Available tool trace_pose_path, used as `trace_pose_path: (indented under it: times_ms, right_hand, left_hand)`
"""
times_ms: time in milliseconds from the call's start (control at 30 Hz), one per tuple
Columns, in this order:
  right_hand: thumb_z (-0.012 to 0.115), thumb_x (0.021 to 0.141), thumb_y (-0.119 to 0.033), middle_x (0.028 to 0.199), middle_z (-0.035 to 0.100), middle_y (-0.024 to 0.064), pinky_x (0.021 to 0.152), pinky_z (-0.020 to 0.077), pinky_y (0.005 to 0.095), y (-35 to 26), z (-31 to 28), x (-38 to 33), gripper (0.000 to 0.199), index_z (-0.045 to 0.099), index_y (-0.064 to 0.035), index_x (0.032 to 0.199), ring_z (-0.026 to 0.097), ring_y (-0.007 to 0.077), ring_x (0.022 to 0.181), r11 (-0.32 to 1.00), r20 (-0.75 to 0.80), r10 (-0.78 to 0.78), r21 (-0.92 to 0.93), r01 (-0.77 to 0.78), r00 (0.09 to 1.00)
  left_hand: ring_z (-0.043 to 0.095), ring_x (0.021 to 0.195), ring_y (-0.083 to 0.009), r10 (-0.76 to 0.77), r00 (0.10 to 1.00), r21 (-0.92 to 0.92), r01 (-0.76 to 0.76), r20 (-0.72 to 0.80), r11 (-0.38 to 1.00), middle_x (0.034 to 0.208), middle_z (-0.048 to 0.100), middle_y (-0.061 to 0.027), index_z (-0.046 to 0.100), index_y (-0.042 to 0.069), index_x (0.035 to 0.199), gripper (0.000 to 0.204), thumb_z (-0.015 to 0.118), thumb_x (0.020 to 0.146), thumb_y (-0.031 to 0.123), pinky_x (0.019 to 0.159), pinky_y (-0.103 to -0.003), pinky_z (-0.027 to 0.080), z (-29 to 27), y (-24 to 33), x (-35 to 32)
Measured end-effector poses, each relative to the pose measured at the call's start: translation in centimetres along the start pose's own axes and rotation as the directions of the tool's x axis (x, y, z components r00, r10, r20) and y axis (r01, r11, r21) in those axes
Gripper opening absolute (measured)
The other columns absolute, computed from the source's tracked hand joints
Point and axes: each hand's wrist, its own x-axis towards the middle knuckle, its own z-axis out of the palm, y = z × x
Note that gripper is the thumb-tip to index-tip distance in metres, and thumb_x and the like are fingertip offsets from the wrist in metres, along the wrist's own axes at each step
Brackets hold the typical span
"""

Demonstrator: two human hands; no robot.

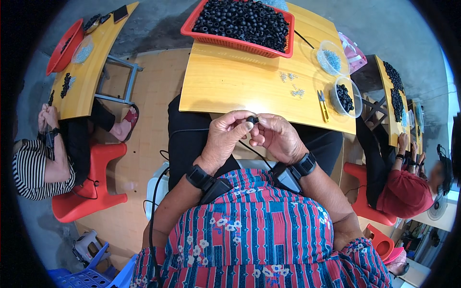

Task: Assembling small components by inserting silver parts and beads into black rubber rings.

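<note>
Just off the near edge of the yellow table, my left hand (225,137) pinches a small black ring-shaped part (252,119) between thumb and fingertips. My right hand (280,137) meets it from the other side, thumb and forefinger closed on the same part. Fingertips cover much of the piece, so its detail is hard to see. Beyond my hands on the tabletop (225,89) lie little piles of tiny clear pieces (297,92). To their right are small snips with yellow handles (325,114).
A red basket (240,44) heaped with black parts stands at the table's far side. On the right are a clear tub of black parts (345,98) and a tub of pale blue pieces (331,61). Co-workers sit at left (43,168) and right (403,194). A black cable (152,225) hangs beside my left arm.
</note>
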Motion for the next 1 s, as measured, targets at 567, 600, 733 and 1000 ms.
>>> trace_pose_path:
  times_ms: [567,600,733,1000]
  right_hand:
    - [0.055,0.093,-0.022,0.077,0.058,0.0008,0.065,0.0524,0.0268,-0.15,-0.25,0.08,0.02,0.06,-0.0022,0.097,0.057,0.0105,0.071,0.997,-0.099,0.069,-0.013,-0.071,0.993]
    - [0.055,0.093,-0.021,0.077,0.057,0.0006,0.064,0.0522,0.0268,-0.14,-0.27,0.12,0.02,0.06,-0.0024,0.097,0.056,0.0103,0.071,0.997,-0.106,0.073,-0.019,-0.076,0.992]
    - [0.054,0.093,-0.022,0.077,0.056,-0.0001,0.065,0.0507,0.0272,-0.16,-0.04,0.11,0.02,0.06,-0.003,0.095,0.054,0.0098,0.069,0.995,-0.13,0.094,-0.026,-0.098,0.987]
    - [0.054,0.094,-0.025,0.077,0.054,-0.0008,0.066,0.049,0.0275,-0.16,0.13,0.05,0.022,0.06,-0.0036,0.094,0.049,0.008,0.064,0.99,-0.121,0.115,-0.066,-0.124,0.986]
  left_hand:
    - [0.059,0.083,-0.009,0.107,0.994,0.29,-0.105,0.01,0.951,0.094,0.061,-0.0051,0.064,-0.001,0.108,0.019,0.059,0.09,0.004,0.07,-0.023,0.049,0.15,0.76,0.48]
    - [0.059,0.083,-0.0091,0.132,0.991,0.334,-0.129,0.012,0.934,0.094,0.061,-0.0049,0.065,-0.001,0.107,0.019,0.059,0.09,0.003,0.071,-0.023,0.049,0.03,0.71,0.53]
    - [0.06,0.08,-0.0096,0.145,0.989,0.41,-0.126,-0.017,0.903,0.09,0.059,-0.0042,0.066,-0.001,0.104,0.017,0.062,0.088,0.003,0.071,-0.022,0.049,-0.12,0.46,0.64]
    - [0.056,0.081,-0.0082,0.131,0.991,0.455,-0.11,-0.013,0.883,0.089,0.057,-0.002,0.066,0.0,0.101,0.015,0.065,0.086,0.002,0.072,-0.022,0.047,-0.33,0.56,0.54]
